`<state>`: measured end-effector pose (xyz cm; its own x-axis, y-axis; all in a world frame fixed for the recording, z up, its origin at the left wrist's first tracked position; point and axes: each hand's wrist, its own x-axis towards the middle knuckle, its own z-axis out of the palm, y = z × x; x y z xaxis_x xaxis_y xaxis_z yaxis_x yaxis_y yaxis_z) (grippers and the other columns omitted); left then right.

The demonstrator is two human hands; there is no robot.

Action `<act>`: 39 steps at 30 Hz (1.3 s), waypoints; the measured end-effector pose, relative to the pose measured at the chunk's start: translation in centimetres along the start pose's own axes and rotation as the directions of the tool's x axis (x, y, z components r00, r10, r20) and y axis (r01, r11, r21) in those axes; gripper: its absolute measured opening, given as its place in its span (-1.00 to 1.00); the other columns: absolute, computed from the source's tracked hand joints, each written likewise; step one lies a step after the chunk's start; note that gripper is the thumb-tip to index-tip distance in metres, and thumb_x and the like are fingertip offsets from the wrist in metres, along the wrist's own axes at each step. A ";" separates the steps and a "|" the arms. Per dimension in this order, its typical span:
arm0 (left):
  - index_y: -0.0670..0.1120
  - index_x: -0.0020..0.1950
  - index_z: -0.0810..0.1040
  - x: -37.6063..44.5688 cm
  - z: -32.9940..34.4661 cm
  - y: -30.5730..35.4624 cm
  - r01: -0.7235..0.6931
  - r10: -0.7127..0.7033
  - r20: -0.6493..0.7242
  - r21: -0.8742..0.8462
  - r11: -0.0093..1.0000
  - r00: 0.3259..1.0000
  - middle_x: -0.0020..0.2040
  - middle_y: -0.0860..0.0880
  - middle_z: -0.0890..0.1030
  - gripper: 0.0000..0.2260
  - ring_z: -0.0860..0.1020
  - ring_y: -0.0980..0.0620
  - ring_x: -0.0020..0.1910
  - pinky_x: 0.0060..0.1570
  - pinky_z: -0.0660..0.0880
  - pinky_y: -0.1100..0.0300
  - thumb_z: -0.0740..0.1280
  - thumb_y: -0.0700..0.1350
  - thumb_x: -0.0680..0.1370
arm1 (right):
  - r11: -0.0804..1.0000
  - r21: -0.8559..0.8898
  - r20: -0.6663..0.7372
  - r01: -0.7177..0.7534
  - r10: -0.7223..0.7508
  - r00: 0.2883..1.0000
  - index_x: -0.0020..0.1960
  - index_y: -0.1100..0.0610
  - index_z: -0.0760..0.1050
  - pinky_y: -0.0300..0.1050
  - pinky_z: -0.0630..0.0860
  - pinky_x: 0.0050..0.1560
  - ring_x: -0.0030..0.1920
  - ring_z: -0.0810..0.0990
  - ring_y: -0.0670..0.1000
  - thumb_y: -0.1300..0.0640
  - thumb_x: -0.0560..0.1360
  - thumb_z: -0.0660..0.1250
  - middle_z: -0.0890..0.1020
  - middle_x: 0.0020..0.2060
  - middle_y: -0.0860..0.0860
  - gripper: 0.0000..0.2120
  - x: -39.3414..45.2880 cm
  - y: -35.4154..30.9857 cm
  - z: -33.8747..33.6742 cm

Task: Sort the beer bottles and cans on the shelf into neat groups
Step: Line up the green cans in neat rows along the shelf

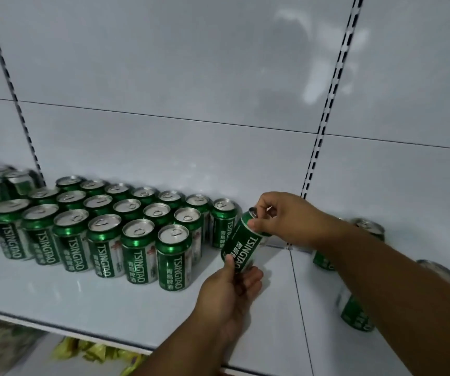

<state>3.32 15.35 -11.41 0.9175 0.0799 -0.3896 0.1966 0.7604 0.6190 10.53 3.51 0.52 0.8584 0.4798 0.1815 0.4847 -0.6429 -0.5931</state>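
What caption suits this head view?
Both hands tilt a green Tsingtao can beside neat rows of cans on a white shelf.

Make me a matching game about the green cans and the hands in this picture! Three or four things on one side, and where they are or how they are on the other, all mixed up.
Things:
1. tilted can
2. left hand
3. right hand
4. rows of cans

States:
A. stand upright on the shelf
B. grips the can's top
C. held between both hands
D. holds the can's bottom

Pairs: 1-C, 2-D, 3-B, 4-A

glossy metal cans (173, 256), smooth shelf (69, 291)
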 end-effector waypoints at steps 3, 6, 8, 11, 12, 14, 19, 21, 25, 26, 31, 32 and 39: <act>-0.25 0.02 0.56 0.1 -0.3 1.2 0.066 -0.067 0.008 0.045 0.997 0.998 -0.35 -0.13 0.61 -0.50 0.59 0.02 -0.43 -0.46 0.53 0.23 0.13 0.18 0.63 | 0.999 -0.037 -0.039 -0.034 0.032 0.999 -0.08 -0.02 0.48 -0.22 0.42 -0.30 -0.22 0.55 -0.18 -0.10 0.47 0.44 0.60 -0.16 -0.14 -0.79 0.8 -1.6 0.7; -0.29 0.12 0.57 0.6 -0.9 1.9 0.102 -0.104 0.033 0.036 0.994 0.994 -0.21 -0.16 0.69 -0.47 0.65 -0.01 -0.29 -0.34 0.55 0.17 0.15 0.18 0.63 | 0.999 -0.034 -0.026 -0.042 0.041 0.999 -0.01 -0.01 0.51 -0.29 0.42 -0.30 -0.20 0.56 -0.18 0.03 0.49 0.45 0.60 -0.11 -0.15 -0.85 1.6 -2.7 0.9; -0.30 0.14 0.57 0.8 -1.6 2.4 0.136 -0.136 0.055 0.011 0.991 0.989 -0.12 -0.20 0.71 -0.49 0.68 -0.04 -0.20 -0.28 0.56 0.15 0.19 0.16 0.62 | 0.997 -0.004 -0.005 -0.078 0.078 0.997 -0.01 0.01 0.54 -0.34 0.38 -0.32 -0.24 0.54 -0.19 0.11 0.48 0.45 0.60 -0.14 -0.14 -0.87 1.9 -3.0 1.1; -0.23 -0.10 0.60 0.7 -2.4 3.0 0.212 -0.213 0.083 0.012 0.977 0.974 -0.31 -0.13 0.62 -0.48 0.58 0.01 -0.42 -0.42 0.51 0.21 0.18 0.22 0.60 | 0.995 -0.008 -0.009 -0.104 0.103 0.995 -0.04 0.03 0.52 -0.31 0.36 -0.31 -0.30 0.50 -0.18 0.11 0.48 0.46 0.58 -0.23 -0.15 -0.87 2.5 -3.5 1.9; -0.19 -0.19 0.58 0.6 -2.4 3.3 0.237 -0.238 0.093 0.020 0.971 0.967 -0.37 -0.09 0.56 -0.48 0.51 0.04 -0.48 -0.47 0.46 0.24 0.18 0.25 0.59 | 0.994 -0.015 -0.023 -0.106 0.105 0.994 -0.06 0.04 0.51 -0.30 0.36 -0.31 -0.32 0.47 -0.18 0.10 0.47 0.46 0.56 -0.26 -0.15 -0.87 2.6 -3.7 2.1; -0.12 -0.30 0.54 0.6 -2.6 3.6 0.285 -0.286 0.118 0.024 0.958 0.951 -0.43 -0.04 0.46 -0.47 0.40 0.08 -0.54 -0.52 0.36 0.29 0.17 0.28 0.59 | 0.992 -0.004 -0.042 -0.123 0.122 0.992 -0.07 0.10 0.50 -0.21 0.43 -0.28 -0.28 0.50 -0.10 0.10 0.47 0.47 0.57 -0.25 -0.07 -0.84 2.9 -3.9 2.5; -0.11 -0.21 0.52 0.5 -3.0 3.8 0.291 -0.279 0.145 -0.065 0.955 0.949 -0.42 -0.04 0.46 -0.59 0.38 0.06 -0.54 -0.47 0.32 0.25 0.17 0.17 0.64 | 0.975 -0.066 -0.147 -0.212 0.201 0.969 -0.12 0.15 0.48 -0.04 0.52 -0.11 -0.10 0.57 0.07 -0.05 0.43 0.48 0.62 -0.09 0.09 -0.70 2.8 -3.7 2.7; -0.14 -0.07 0.54 0.3 -3.2 3.6 0.251 -0.241 0.138 -0.065 0.966 0.961 -0.33 -0.09 0.54 -0.73 0.49 -0.01 -0.42 -0.35 0.43 0.16 0.21 0.01 0.66 | 0.962 -0.127 -0.218 -0.242 0.211 0.953 -0.17 0.13 0.44 -0.11 0.43 -0.24 -0.20 0.49 -0.02 -0.10 0.41 0.49 0.58 -0.16 0.05 -0.65 2.8 -3.8 3.1; -0.20 0.14 0.50 0.3 -3.4 3.2 0.166 -0.163 0.052 -0.041 0.985 0.985 -0.14 -0.19 0.55 -0.85 0.55 -0.09 -0.22 -0.20 0.52 0.07 0.19 -0.17 0.67 | 0.957 -0.149 -0.144 -0.249 0.228 0.963 -0.18 0.09 0.43 -0.15 0.40 -0.25 -0.18 0.48 -0.03 -0.08 0.46 0.45 0.56 -0.15 0.03 -0.71 3.3 -4.0 4.1; -0.23 0.18 0.48 0.3 -3.3 3.1 0.158 -0.157 0.041 -0.040 0.987 0.987 -0.09 -0.21 0.55 -0.83 0.56 -0.10 -0.20 -0.18 0.52 0.07 0.18 -0.18 0.68 | 0.957 -0.148 -0.116 -0.249 0.234 0.965 -0.16 0.10 0.46 -0.16 0.42 -0.25 -0.15 0.52 -0.02 -0.05 0.47 0.45 0.58 -0.13 0.02 -0.74 3.4 -4.1 4.1; -0.25 0.04 0.51 -0.1 -3.0 3.2 0.155 -0.156 0.000 -0.042 0.987 0.988 -0.07 -0.21 0.56 -0.86 0.59 -0.16 -0.04 0.06 0.55 0.00 0.18 -0.24 0.67 | 0.961 -0.171 -0.095 -0.218 0.205 0.974 -0.19 0.09 0.51 -0.22 0.44 -0.17 -0.07 0.54 -0.13 0.03 0.46 0.47 0.59 -0.11 -0.09 -0.81 4.3 -4.5 4.7; -0.24 -0.03 0.50 -0.2 -3.1 3.4 0.157 -0.158 -0.014 -0.043 0.987 0.987 -0.08 -0.21 0.58 -0.85 0.59 -0.17 0.00 0.16 0.52 -0.02 0.18 -0.26 0.67 | 0.963 -0.167 -0.093 -0.210 0.196 0.976 -0.20 0.09 0.51 -0.20 0.46 -0.13 -0.07 0.53 -0.16 0.05 0.45 0.48 0.59 -0.13 -0.10 -0.81 4.4 -4.5 5.1; -0.28 0.38 0.39 -0.4 -4.4 3.2 0.116 -0.116 -0.030 -0.011 0.993 0.993 0.12 -0.20 0.59 -0.71 0.56 -0.13 0.13 0.26 0.41 0.06 0.14 -0.25 0.67 | 0.965 -0.230 -0.110 -0.130 0.107 0.988 -0.18 0.19 0.56 -0.22 0.43 -0.21 -0.25 0.50 -0.20 0.12 0.46 0.47 0.57 -0.24 -0.05 -0.84 4.9 -4.8 7.3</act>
<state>2.00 20.57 -12.29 0.8777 0.0105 -0.4790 0.2976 0.7715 0.5623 11.23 13.30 -1.47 0.9187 0.3394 0.2021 0.3943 -0.8197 -0.4155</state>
